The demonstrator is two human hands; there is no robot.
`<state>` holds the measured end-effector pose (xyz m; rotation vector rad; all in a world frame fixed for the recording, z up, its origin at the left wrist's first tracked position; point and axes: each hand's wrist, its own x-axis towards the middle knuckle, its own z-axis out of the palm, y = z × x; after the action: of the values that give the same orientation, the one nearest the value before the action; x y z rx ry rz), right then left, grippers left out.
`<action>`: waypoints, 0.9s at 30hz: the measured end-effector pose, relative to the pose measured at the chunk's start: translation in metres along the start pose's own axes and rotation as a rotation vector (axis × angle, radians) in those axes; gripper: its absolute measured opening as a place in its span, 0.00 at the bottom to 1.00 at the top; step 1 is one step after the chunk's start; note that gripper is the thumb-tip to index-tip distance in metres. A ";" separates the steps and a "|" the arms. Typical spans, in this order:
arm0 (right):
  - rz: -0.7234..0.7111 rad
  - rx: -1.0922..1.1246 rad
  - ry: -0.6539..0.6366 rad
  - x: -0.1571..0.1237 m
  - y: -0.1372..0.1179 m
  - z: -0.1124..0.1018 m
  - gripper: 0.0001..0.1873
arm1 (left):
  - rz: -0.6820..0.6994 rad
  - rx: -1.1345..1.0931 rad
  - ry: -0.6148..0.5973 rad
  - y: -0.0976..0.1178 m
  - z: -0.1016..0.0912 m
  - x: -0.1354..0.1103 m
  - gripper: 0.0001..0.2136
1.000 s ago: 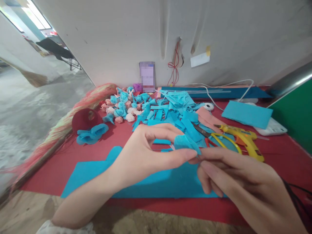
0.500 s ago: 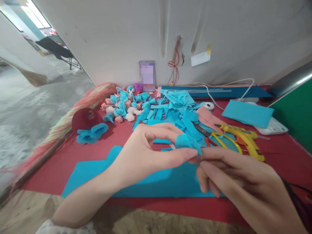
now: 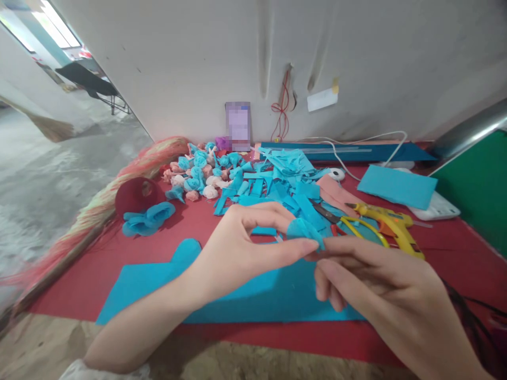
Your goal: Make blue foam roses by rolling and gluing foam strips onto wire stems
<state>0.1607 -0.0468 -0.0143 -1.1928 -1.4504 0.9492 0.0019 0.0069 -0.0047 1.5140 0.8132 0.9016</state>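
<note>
"Curling between the two hands, a small blue paper piece [image 3: 301, 229] sits above a large blue sheet [image 3: 277, 298] on the red tabletop [image 3: 309, 339]."

"How are the fingers?"

"The left hand [image 3: 233, 253] is nearly closed, pinching the piece between thumb and forefinger. The right hand [image 3: 380, 285] has bent fingers, its forefinger meeting the piece's right end; I cannot tell whether it grips anything."

"And around them?"

"Just beyond lie blue paper scraps [image 3: 257, 187]. To the right are a yellow-handled tool [image 3: 325, 212] and a yellow glue gun [image 3: 401, 229]. Farther left, blue, pink and white paper roses [image 3: 193, 183] are heaped; a phone [image 3: 238, 126] stands behind, against the pale wall [image 3: 190, 68]."
</note>
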 end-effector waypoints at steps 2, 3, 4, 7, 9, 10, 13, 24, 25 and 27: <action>0.018 0.015 0.074 0.000 0.000 0.002 0.06 | 0.011 0.011 -0.005 -0.001 0.000 0.000 0.05; 0.020 0.009 0.092 0.000 0.000 0.003 0.06 | 0.012 0.014 -0.010 -0.001 0.000 0.000 0.05; 0.018 -0.011 0.095 0.000 0.001 0.003 0.06 | 0.012 0.013 -0.013 -0.001 0.000 0.000 0.05; -0.011 -0.109 0.078 -0.003 0.002 0.001 0.06 | -0.006 -0.010 -0.037 0.000 0.001 0.001 0.03; -0.028 -0.146 0.086 -0.005 0.002 -0.001 0.06 | -0.019 -0.027 -0.056 0.001 0.002 0.001 0.03; -0.029 -0.150 0.088 -0.006 0.002 -0.002 0.06 | -0.018 -0.033 -0.058 0.001 0.003 0.001 0.03; -0.006 -0.136 0.075 -0.006 0.001 -0.001 0.07 | 0.007 -0.035 -0.052 0.000 0.003 0.000 0.04; 0.041 -0.046 0.115 0.000 -0.002 0.005 0.06 | -0.026 -0.025 -0.024 -0.001 0.001 0.003 0.04; 0.039 -0.056 0.118 -0.001 -0.002 0.005 0.06 | -0.033 -0.018 -0.018 0.000 0.000 0.003 0.04; 0.028 -0.077 0.134 -0.002 -0.001 0.004 0.07 | -0.052 -0.010 -0.025 0.000 0.000 0.003 0.04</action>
<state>0.1570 -0.0492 -0.0141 -1.3115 -1.3764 0.8225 0.0036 0.0098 -0.0041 1.4866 0.8250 0.8455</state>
